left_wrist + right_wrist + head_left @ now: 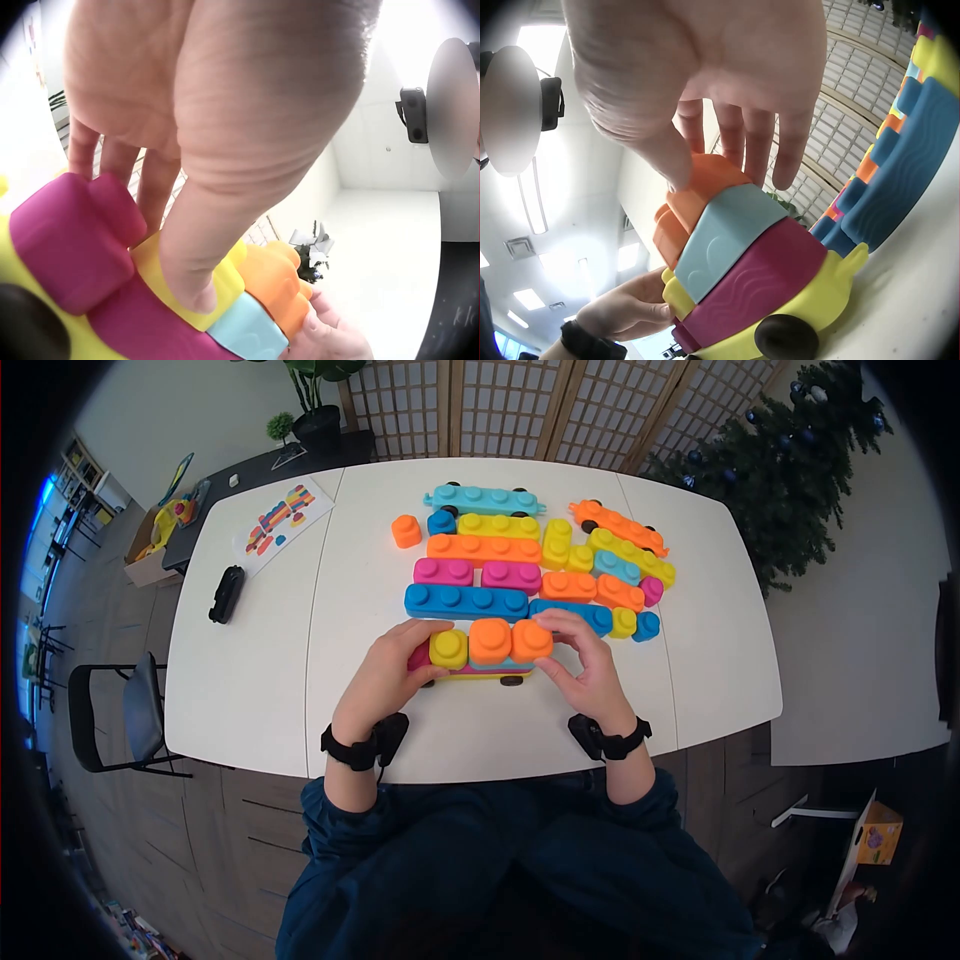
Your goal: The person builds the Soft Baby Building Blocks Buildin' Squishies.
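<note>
Between the two hands stood a yellow wheeled base [838,280], stacked with a long magenta block [761,277] and a light blue block [731,229]. From my remote station I saw the left hand [385,672] hold a square yellow block [449,649] between thumb and fingers, while the right hand [598,675] pinched the right-end orange block [532,641]. I judged that uneven thumb pressure could tip either top block off its studs if it was poorly seated, and a sideways push could roll the base on its black wheels [786,337]. Just beyond the left fingertips lay a long dark blue block [466,602], which a forward slip could nudge askew.
</note>
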`<move>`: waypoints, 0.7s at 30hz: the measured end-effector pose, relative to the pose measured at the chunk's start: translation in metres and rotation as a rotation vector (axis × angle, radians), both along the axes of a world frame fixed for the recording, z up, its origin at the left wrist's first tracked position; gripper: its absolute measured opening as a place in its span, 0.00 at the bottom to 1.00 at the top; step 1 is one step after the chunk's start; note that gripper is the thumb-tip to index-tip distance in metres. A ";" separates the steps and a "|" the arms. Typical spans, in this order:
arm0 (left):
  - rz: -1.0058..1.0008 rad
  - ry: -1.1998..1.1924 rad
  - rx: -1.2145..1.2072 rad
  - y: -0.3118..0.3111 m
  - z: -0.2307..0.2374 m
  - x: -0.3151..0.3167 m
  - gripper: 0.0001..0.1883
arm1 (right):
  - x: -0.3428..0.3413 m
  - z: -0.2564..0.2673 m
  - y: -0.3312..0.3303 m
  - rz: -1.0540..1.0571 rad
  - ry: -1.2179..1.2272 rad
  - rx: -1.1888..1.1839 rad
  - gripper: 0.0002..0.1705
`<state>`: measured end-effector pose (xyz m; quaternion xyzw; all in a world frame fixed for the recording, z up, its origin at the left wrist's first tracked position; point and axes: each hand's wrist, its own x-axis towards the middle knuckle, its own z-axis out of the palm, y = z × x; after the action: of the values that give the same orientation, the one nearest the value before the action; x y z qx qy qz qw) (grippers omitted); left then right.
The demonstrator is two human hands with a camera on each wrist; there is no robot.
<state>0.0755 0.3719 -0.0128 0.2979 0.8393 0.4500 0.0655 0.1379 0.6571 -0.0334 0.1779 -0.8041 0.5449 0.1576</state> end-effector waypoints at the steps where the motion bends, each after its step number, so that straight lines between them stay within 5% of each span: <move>1: 0.000 0.006 0.000 0.000 0.000 0.000 0.28 | 0.000 0.000 0.000 -0.006 0.002 0.011 0.27; 21: -0.009 0.054 -0.163 0.020 -0.002 -0.008 0.27 | 0.002 0.005 -0.003 -0.052 -0.064 0.059 0.30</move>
<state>0.0677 0.3916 -0.0151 0.3073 0.8733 0.3717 0.0690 0.1401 0.6543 -0.0285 0.1439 -0.8288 0.5222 0.1405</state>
